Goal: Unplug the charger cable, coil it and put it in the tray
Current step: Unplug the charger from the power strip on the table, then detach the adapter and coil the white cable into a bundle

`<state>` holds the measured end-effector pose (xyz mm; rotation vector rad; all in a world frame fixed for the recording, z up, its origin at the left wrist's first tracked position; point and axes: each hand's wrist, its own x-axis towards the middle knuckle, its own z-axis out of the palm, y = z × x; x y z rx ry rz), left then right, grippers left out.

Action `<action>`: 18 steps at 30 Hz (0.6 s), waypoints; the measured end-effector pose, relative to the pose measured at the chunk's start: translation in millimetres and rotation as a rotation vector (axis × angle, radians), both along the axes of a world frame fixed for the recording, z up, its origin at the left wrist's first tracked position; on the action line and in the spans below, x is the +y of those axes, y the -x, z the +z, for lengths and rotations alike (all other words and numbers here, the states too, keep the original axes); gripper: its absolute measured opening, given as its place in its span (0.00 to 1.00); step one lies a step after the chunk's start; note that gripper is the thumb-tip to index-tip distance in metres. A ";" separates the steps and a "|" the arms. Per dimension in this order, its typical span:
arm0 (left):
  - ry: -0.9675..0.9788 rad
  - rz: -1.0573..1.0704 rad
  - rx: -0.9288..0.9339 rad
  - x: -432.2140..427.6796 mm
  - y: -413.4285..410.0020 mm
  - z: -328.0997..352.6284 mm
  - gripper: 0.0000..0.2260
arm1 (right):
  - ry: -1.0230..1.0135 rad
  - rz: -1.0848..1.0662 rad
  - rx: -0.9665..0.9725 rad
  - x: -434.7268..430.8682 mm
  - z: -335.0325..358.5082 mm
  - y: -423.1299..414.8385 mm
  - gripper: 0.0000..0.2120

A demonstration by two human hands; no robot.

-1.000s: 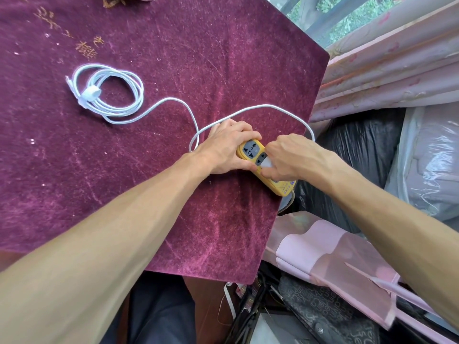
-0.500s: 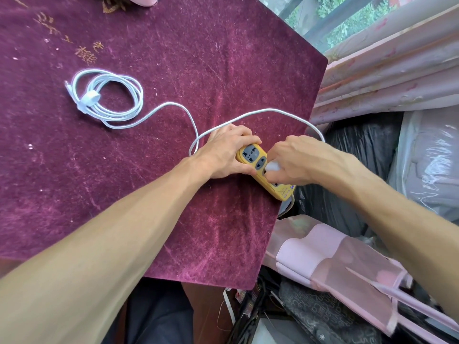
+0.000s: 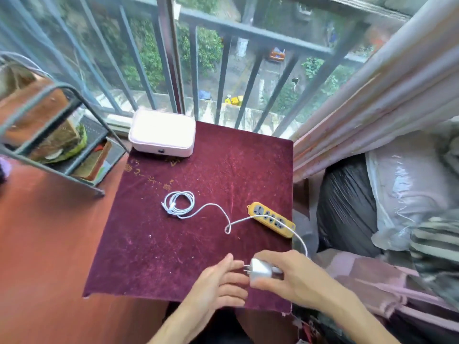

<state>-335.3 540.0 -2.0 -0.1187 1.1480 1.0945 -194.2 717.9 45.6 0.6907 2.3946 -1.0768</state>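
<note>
In the head view, the right hand (image 3: 295, 276) holds the white charger plug (image 3: 259, 271) above the near edge of the maroon cloth (image 3: 154, 244), thumb below and fingers curled over the top and back of the block, so the grip is closed around it. The plug's two metal prongs point left, toward the left hand (image 3: 218, 284), which sits just beside it with its fingers (image 3: 232, 265) loosely spread and slightly bent; the fingertips lie at the prongs, though motion blur hides whether they actually touch. The left hand holds nothing. The plug is out of the yellow power strip (image 3: 272, 219), which lies at an angle near the right edge of the cloth, well apart from both hands, its sockets facing up. The white cable (image 3: 248, 219) runs from behind the right hand up past the cloth's right edge, crosses over the power strip, makes a small kink on the cloth, and then curves left into a loose coil (image 3: 178, 203) lying flat near the middle of the cloth. A pale pink box-like tray (image 3: 161, 132) sits at the far left corner of the cloth, by the window bars, well apart from the coil. To the left a metal rack (image 3: 57, 120) stands on the reddish table surface (image 3: 49, 244).
</note>
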 end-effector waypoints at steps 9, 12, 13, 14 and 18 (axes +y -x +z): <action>-0.122 -0.168 0.365 -79.6 -13.8 154.3 0.17 | 0.102 -0.182 0.344 -120.5 112.1 -23.7 0.17; -0.171 -0.149 0.465 -90.6 -17.8 171.6 0.16 | 0.108 -0.271 0.350 -132.6 125.2 -33.0 0.26; -0.172 -0.129 0.483 -92.6 -18.6 176.2 0.16 | 0.104 -0.280 0.344 -132.5 128.3 -35.7 0.29; -0.173 -0.111 0.501 -94.4 -19.1 179.7 0.16 | 0.098 -0.280 0.343 -130.9 131.2 -38.0 0.31; -0.187 -0.022 0.507 -101.8 -19.5 184.8 0.16 | 0.105 -0.283 0.359 -120.1 141.4 -42.3 0.22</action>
